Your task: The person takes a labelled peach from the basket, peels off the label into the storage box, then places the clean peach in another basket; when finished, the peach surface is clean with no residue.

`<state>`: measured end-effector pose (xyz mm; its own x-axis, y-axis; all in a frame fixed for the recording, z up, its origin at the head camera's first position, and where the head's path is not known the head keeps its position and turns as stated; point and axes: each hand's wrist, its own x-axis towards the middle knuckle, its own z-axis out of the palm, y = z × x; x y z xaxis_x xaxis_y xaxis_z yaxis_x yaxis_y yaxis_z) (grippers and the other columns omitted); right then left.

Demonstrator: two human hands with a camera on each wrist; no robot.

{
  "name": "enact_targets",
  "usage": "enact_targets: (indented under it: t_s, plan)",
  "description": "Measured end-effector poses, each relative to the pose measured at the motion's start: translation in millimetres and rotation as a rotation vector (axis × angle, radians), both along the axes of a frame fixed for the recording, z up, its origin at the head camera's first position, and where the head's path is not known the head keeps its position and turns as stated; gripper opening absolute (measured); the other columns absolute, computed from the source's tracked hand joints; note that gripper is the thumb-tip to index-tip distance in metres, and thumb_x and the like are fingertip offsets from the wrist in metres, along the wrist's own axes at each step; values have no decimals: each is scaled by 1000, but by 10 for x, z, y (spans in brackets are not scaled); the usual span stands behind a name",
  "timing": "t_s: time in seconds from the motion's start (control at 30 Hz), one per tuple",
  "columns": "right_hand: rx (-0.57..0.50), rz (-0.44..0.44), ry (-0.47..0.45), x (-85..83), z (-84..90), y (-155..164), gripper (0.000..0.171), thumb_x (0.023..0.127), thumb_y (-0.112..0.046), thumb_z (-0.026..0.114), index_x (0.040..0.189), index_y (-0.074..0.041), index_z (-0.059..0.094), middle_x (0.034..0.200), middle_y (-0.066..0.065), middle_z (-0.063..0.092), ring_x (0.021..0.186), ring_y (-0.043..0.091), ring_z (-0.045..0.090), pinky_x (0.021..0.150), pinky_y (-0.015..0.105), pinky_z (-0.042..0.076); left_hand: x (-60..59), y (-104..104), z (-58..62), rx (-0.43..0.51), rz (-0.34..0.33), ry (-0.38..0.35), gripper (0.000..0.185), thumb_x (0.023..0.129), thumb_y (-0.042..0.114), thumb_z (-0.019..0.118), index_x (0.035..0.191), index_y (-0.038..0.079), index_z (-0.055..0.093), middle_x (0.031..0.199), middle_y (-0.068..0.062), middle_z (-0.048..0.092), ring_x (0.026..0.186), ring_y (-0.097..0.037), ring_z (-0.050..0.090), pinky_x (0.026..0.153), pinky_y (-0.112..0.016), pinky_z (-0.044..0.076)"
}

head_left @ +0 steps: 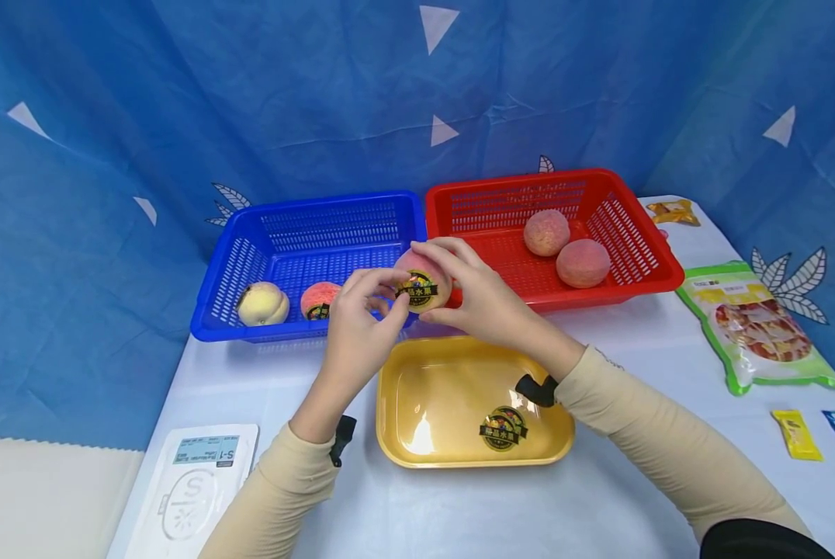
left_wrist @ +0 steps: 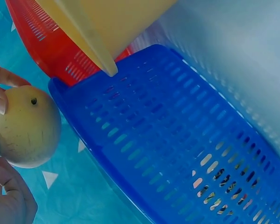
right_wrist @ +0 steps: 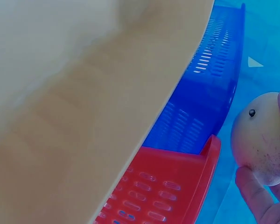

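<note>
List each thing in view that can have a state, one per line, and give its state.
Held peach: lifted, stickered, gripped by both hands.
Left hand: pinching sticker edge.
Right hand: holding peach.
Yellow tray: holds one sticker.
Blue basket: two peaches.
Red basket: two peaches.

Both arms wear long, close-fitting beige sleeves reaching the wrists, with light creasing along the forearms. A black strap sits at each wrist, over the cuff. The left hand [head_left: 355, 330] and right hand [head_left: 483, 299] are bare, without gloves or rings. Dark clothing shows at the lower right edge.
</note>
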<state>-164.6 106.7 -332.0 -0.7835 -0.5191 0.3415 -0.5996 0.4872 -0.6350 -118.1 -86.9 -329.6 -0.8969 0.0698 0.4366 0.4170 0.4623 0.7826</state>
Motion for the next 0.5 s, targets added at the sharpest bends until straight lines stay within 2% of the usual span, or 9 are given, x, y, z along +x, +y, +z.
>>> enact_targets:
  t_s: [0.13,0.3,0.5]
  plan:
    - [7,-5,15,0,-6,25,87,80,-22,84,153,-23,39,148,5,40,132,18,49,106,37,50,-10,13,15,-3,-17,-36,20,90,3,67,109,6,70,104,-7,67,90,-16,61,72,-23,56]
    - [1,-15,17,8,0,59,88,79,-22,85,153,-25,38,149,4,40,133,18,49,106,36,50,0,30,40,4,-41,-44,19,91,2,65,109,5,70,101,-8,68,90,-15,63,72,-22,56]
    - [-4,-44,15,18,2,123,88,79,-19,85,153,-26,38,149,4,40,134,19,48,105,37,51,101,58,78,68,-86,-52,21,90,1,66,110,6,69,102,-7,68,90,-14,62,72,-19,56]
